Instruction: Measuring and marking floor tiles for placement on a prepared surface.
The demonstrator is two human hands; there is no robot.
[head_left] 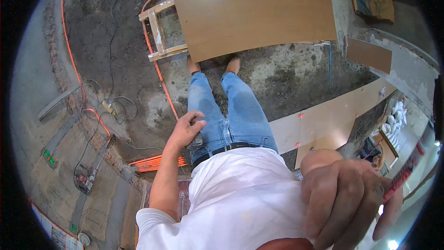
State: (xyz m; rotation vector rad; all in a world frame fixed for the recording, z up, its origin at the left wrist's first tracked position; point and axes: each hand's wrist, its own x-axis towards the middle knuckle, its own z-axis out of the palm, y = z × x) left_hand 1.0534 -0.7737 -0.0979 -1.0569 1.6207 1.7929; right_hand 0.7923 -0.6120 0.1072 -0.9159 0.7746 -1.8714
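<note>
My right hand (347, 199) is raised close to the camera, large in the lower right. Its fingers are bent around a slim red pencil or pen (400, 178) with pale markings, slanting up to the right; its kind is not fully clear. My left hand (186, 130) hangs loosely beside my left hip, fingers bent and thumb apart, with nothing visible between them. A small dark grey object (196, 140) sits just beside that hand against my jeans; I cannot tell what it is. In front of my feet lies a large brown board (254, 11).
Beside the board is a wooden frame (158, 32). Orange conduit (161, 76) runs along the dirty floor, and several orange tubes (157, 163) lie bundled left of me. A power tool (85, 179) and cables are farther left. Pale panels (323, 120) stretch along the right.
</note>
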